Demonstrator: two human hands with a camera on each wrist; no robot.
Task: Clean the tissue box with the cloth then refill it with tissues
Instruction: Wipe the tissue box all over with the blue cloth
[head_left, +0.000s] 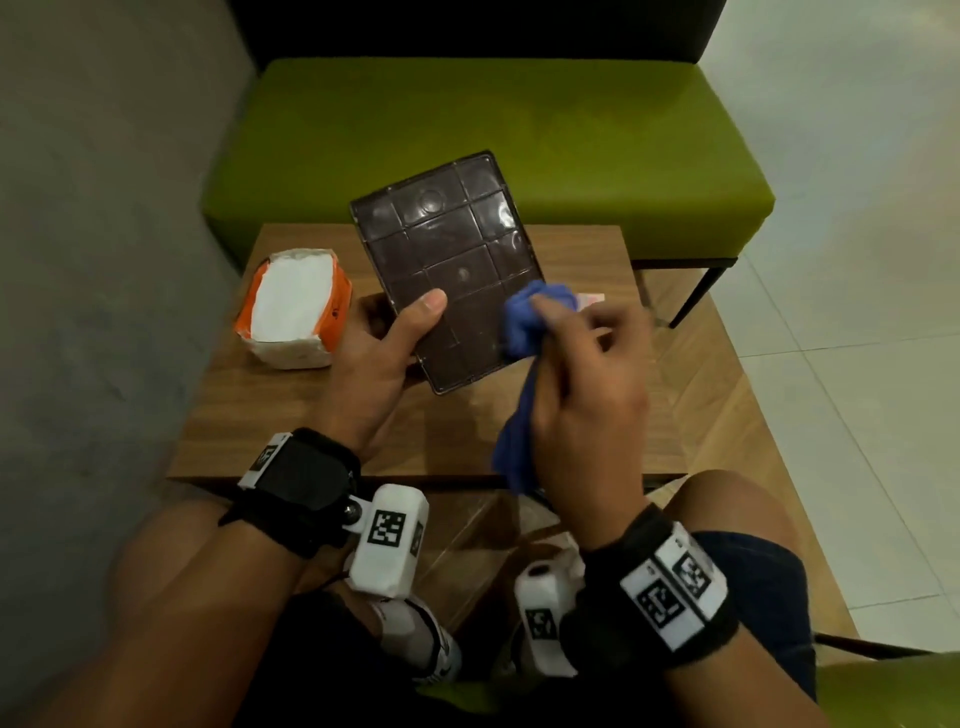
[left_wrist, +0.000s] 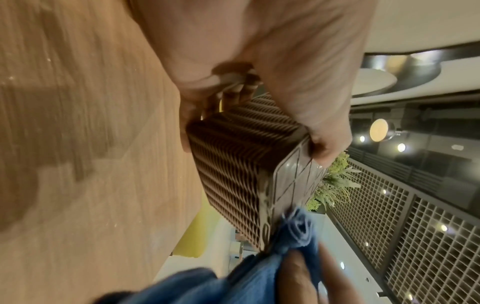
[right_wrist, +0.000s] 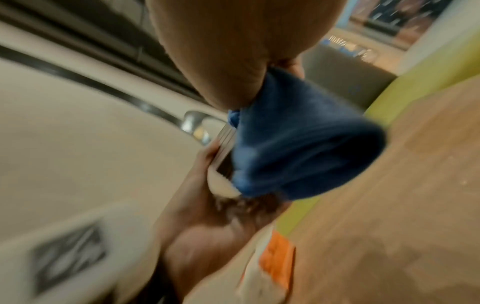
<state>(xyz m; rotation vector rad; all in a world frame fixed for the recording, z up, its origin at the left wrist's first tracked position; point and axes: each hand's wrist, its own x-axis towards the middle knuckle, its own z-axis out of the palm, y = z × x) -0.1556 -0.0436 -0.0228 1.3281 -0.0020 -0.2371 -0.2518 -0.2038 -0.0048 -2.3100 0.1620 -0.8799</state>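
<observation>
A dark brown tissue box (head_left: 452, 265) is held tilted above the wooden table (head_left: 291, 415), its gridded flat face turned up toward me. My left hand (head_left: 384, 343) grips its near left side, thumb lying on the flat face. The left wrist view shows the box's ribbed side (left_wrist: 233, 170) and the flat face. My right hand (head_left: 582, 374) grips a bunched blue cloth (head_left: 524, 322) and presses it on the box's right near edge; the cloth (left_wrist: 296, 232) touches that corner. In the blurred right wrist view the cloth (right_wrist: 298, 144) hangs from my fist.
An opened orange-and-white tissue pack (head_left: 293, 309) lies on the table's left side, also seen as the pack (right_wrist: 275, 259). A green bench (head_left: 488, 130) stands behind the table. A grey wall (head_left: 93, 234) is on the left, tiled floor on the right. My knees sit under the near edge.
</observation>
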